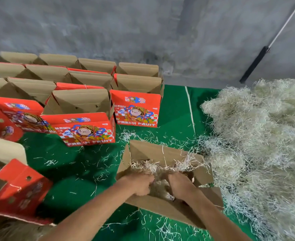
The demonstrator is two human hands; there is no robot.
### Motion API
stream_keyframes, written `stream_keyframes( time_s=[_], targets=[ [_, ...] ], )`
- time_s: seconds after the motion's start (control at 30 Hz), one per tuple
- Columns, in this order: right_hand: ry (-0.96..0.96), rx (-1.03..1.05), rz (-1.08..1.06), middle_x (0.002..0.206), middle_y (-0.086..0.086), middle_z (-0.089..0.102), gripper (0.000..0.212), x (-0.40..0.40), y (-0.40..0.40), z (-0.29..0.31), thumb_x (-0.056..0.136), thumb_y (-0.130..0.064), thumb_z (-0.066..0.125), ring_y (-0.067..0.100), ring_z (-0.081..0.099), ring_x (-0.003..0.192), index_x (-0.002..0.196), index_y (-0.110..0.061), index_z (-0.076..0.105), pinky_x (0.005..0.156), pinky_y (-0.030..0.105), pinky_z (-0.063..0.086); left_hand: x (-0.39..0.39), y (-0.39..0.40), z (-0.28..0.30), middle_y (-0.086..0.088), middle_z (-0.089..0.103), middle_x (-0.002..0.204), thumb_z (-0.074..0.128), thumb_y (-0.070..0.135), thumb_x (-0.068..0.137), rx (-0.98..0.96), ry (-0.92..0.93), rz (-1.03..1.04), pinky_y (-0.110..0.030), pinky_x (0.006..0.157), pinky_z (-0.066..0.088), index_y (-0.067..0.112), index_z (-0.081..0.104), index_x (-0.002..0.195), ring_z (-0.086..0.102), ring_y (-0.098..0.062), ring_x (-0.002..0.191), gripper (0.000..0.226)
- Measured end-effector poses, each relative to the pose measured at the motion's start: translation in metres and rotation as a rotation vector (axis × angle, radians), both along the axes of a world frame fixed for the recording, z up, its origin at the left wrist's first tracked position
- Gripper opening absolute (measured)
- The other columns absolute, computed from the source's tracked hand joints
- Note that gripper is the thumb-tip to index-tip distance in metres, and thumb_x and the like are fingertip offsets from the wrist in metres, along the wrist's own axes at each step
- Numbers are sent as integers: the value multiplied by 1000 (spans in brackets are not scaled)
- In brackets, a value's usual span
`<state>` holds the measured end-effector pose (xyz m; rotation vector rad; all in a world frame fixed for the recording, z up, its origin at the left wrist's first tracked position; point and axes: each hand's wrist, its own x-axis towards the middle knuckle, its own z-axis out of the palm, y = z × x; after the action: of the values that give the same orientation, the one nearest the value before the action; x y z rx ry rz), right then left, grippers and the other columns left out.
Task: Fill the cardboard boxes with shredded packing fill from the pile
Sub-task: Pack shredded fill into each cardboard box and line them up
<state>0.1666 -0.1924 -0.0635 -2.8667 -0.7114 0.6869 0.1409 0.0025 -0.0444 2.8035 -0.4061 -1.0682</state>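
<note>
both hands down in the open box

my left hand (139,184) sits low of centre in the frame, wrist bent down over the near wall of the open cardboard box (162,157), fingers curled into the shredded fill (153,168) inside it and gripping a clump. just right of it my right hand (180,184) reaches in the same way, knuckles up, fingers bent round more of the fill; the two hands are close but not touching. both forearms come up from the bottom edge of the frame.

at the left edge a red printed box (19,190) lies tipped on its side, cut off by the frame. in the upper left stand rows of open boxes (80,100), brown inside and red outside, packed against one another, the front ones reading "fresh fruit". all of it rests on a green mat (70,164) scattered with loose pale strands. the pile of fill (258,134) takes up the right side of the frame, its edge touching the box i work in. a dark bar (253,65) leans at the grey wall (143,28) in the upper right.

my fingertips are buried in the shreds, so i cannot tell how tightly they close. the box's bottom is hidden under the fill and my hands.
</note>
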Motion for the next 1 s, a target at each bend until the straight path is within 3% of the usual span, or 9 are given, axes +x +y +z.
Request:
stream_keyframes(
  time_s=[0.13,0.23,0.37,0.5,0.67,0.77,0.87,0.93,1.0],
  targets=[
    [132,-258,210,139,14,56,46,0,-8,-34,93,-26,61,36,55,126,136,-13,54,104,46,47,13,9,-12,-12,43,151,44,45,99,234,253,-114,-53,108,41,15,41,147,47,-30,131,57],
    [98,-403,321,132,16,61,39,2,-2,-46,98,-30,51,38,59,121,130,-10,60,95,46,51,18,-6,-19,-16,55,135,48,30,99,270,69,-264,-54,105,42,11,58,132,53,-33,122,39],
    [94,-334,388,125,16,64,34,20,13,-46,98,-30,51,33,60,117,123,-11,64,93,40,45,24,-36,-33,-11,50,144,51,14,98,293,-42,-420,-46,114,24,7,63,130,31,-29,142,35],
    [-24,-187,322,104,12,69,30,18,16,-53,95,-29,53,28,67,95,112,-11,69,80,34,53,28,-32,-51,-14,45,151,52,11,99,311,42,-307,-42,119,20,6,56,136,32,-30,144,38],
    [94,-389,455,129,21,62,41,12,12,-66,96,-13,51,36,60,120,136,0,52,97,42,48,26,-12,-68,-13,46,149,54,1,96,246,56,-24,-44,115,35,8,47,142,43,-29,138,48],
    [218,-390,347,123,18,67,44,19,14,-61,88,-24,67,35,64,115,129,-9,62,95,40,52,18,3,-76,-10,31,158,63,23,96,442,99,-94,-43,119,24,10,34,151,27,-27,146,64],
    [178,-458,307,124,19,66,79,17,18,-62,83,-35,75,33,65,112,149,-11,41,91,39,52,14,8,-76,-6,7,166,64,47,92,575,74,-258,-39,123,7,14,16,158,4,-24,152,88],
    [204,-461,224,131,17,62,92,12,19,-64,81,-41,74,33,62,117,155,-14,26,93,39,50,8,8,-76,-7,1,167,62,50,92,573,58,-256,-41,123,4,14,13,159,1,-26,152,90],
    [251,-443,152,133,16,61,77,11,22,-62,87,-40,66,31,60,118,152,-16,33,96,38,48,3,8,-68,-11,14,164,61,45,93,464,63,-152,-47,122,8,13,24,156,12,-30,150,79]
  ],
)
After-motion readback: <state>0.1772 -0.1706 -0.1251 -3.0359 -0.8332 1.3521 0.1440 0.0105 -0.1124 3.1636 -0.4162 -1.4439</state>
